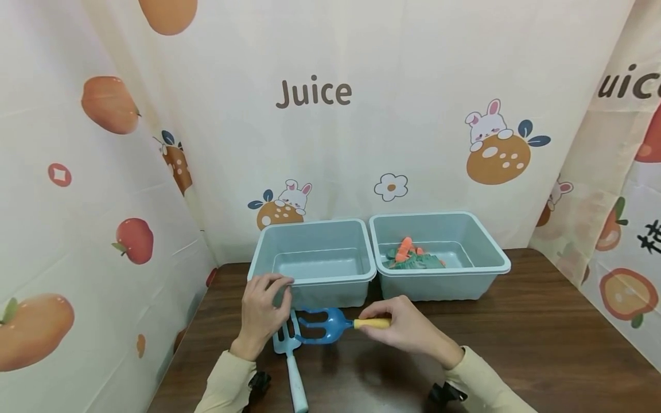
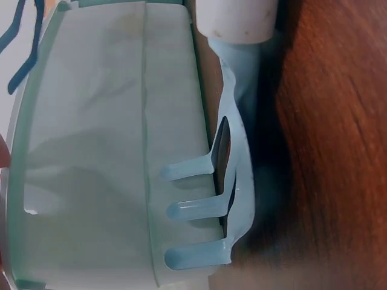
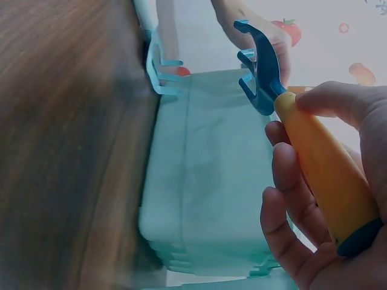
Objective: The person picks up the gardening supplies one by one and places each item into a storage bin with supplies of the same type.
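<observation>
My right hand (image 1: pixel 405 326) grips the yellow handle of a toy garden fork (image 1: pixel 330 326) with dark blue tines, held above the table. Its tines point left, toward my left hand (image 1: pixel 260 312). That hand hovers at the front left rim of the left bin (image 1: pixel 315 281), fingers bent loosely with nothing visible in them. Whether the fingertips touch the rim cannot be told. Below lies a light blue garden fork (image 1: pixel 292 355), its tines turned toward the bin's front wall. In the right wrist view, thumb and fingers wrap the yellow handle (image 3: pixel 323 166).
A second pale blue bin (image 1: pixel 439 284) stands right beside the first. Inside it lie an orange toy (image 1: pixel 405 250) and crumpled green material (image 1: pixel 420 262), partly hidden by the front wall. A printed curtain (image 1: pixel 320 149) hangs behind the dark wooden table (image 1: pixel 516 327).
</observation>
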Available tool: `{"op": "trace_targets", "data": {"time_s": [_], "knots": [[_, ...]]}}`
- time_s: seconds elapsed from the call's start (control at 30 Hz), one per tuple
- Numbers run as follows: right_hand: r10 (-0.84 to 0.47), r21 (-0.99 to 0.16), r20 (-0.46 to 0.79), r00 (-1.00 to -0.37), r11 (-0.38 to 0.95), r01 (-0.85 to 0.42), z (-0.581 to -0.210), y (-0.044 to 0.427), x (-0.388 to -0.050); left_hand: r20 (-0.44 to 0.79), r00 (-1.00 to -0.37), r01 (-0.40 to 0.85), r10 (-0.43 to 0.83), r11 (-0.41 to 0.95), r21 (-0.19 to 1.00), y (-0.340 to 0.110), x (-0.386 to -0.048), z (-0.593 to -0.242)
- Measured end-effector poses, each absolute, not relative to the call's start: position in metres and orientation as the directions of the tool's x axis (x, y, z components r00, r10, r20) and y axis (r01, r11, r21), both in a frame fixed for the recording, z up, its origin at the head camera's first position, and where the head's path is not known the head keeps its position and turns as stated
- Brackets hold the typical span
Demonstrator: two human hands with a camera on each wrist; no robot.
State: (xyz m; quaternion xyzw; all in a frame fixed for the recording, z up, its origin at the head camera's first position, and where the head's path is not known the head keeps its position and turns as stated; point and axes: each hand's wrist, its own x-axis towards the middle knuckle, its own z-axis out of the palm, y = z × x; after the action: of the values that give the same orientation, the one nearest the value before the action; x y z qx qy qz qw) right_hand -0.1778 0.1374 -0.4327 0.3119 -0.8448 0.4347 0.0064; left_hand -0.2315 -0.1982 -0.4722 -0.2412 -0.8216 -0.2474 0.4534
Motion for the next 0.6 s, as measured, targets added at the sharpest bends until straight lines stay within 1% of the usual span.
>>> {"op": "trace_targets", "data": {"time_s": [0.23,0.6], "knots": [[-0.522,-0.717,0.308,-0.795,0.422,-0.555,-0.419,0.138,-0.180,0.869,-0.466,0.624,0.169,0.759,0.187,-0.199,-0.231,-0.473],[-0.501,-0.730,0.314,-0.807,0.417,-0.542,-0.405,0.136,-0.186,0.857,-0.486,0.614,0.171,0.764,0.196,-0.199,-0.231,-0.473]]}}
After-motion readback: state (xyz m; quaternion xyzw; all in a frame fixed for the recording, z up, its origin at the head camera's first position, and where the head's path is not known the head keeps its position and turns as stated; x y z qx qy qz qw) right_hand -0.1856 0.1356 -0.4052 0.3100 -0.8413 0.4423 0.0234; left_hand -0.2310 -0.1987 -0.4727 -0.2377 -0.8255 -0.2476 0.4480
